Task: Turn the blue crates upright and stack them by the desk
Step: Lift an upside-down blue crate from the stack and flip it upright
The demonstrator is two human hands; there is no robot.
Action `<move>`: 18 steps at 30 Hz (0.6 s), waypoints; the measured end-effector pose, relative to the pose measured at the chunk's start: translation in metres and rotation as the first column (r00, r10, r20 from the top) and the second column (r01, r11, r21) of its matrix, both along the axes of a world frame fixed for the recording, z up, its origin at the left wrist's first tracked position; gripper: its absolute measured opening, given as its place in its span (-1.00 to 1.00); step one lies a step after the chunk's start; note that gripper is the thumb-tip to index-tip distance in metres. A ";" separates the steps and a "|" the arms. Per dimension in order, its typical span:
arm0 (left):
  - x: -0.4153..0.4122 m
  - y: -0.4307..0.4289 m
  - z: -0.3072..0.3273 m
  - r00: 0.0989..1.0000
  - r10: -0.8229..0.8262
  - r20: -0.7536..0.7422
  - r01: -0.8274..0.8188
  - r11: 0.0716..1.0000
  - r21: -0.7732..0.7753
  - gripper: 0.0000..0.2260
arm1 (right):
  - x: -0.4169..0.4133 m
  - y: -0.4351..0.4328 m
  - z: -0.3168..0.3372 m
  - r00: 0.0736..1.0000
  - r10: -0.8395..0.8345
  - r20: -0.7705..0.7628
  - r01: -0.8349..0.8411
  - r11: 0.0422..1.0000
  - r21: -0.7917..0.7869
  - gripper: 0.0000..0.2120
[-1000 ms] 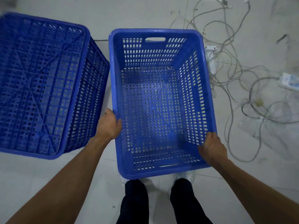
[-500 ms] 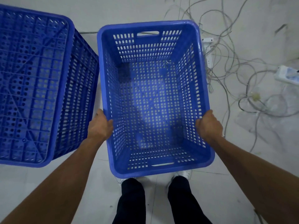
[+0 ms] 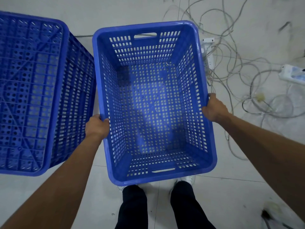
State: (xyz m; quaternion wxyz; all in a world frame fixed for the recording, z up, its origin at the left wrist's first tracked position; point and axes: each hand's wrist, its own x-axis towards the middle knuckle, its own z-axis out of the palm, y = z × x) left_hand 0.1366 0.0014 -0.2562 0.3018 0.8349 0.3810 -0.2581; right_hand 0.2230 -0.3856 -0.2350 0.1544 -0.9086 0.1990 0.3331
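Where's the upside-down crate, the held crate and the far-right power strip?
Upside-down crate (image 3: 29, 90): head view, ribbed base.
Held crate (image 3: 148, 104): head view, inside floor.
Far-right power strip (image 3: 292, 74): head view, white body.

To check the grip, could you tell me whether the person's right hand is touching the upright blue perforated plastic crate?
Touching. The head view shows the right hand gripping the upright blue perforated plastic crate by its right rim.

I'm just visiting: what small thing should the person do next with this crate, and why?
Likely set the upright crate down, clear of the loose cables on its right. The left hand and right hand both grip its side rims, so neither is free to flip the other crate, which lies bottom up beside it.
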 end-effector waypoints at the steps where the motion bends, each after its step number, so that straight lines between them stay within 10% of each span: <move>1: 0.001 -0.001 0.001 1.000 -0.028 -0.009 0.028 0.999 0.019 -0.83 | -0.001 -0.002 -0.001 1.000 0.000 -0.014 0.000 1.000 0.020 -0.48; 12: 0.006 -0.001 0.014 0.986 -0.148 -0.078 0.157 0.979 0.130 -0.70 | 0.004 -0.020 0.005 0.971 -0.237 -0.028 0.238 0.951 0.197 -0.91; 18: 0.005 -0.002 0.060 0.985 -0.160 -0.061 0.166 0.981 0.098 -0.58 | -0.007 -0.020 0.038 0.962 -0.275 -0.002 0.268 0.936 0.229 -0.82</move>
